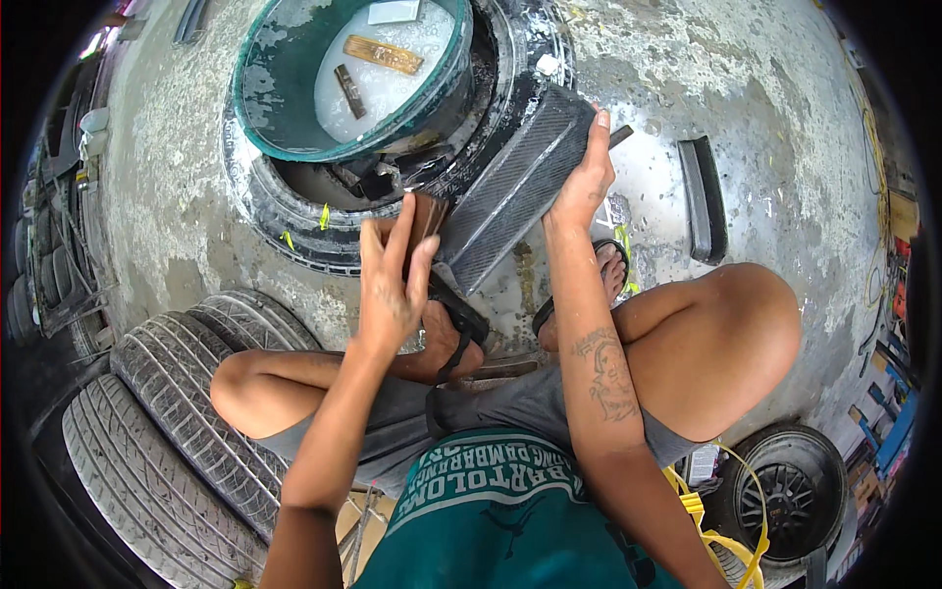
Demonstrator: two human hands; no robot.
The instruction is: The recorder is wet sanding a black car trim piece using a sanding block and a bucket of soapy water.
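My right hand (584,187) grips the upper right edge of a long dark panel (520,182) with a carbon-fibre weave and a raised ridge along its length. The panel slants from upper right to lower left in front of me. My left hand (392,280) is closed on a small brown block (426,224), with fingers along its side, close to the panel's lower left end. Whether the block touches the panel I cannot tell. Just beyond, a green basin (257,93) of cloudy water holds a wooden strip (383,54), a darker strip (349,91) and a pale rectangular piece (393,12).
The basin rests tilted on a black tyre (294,231). A dark channel-shaped part (702,199) lies on the wet concrete floor to the right. Several tyres (196,393) stand at my left. A black wheel (780,496) and a yellow plastic item (692,501) are at lower right.
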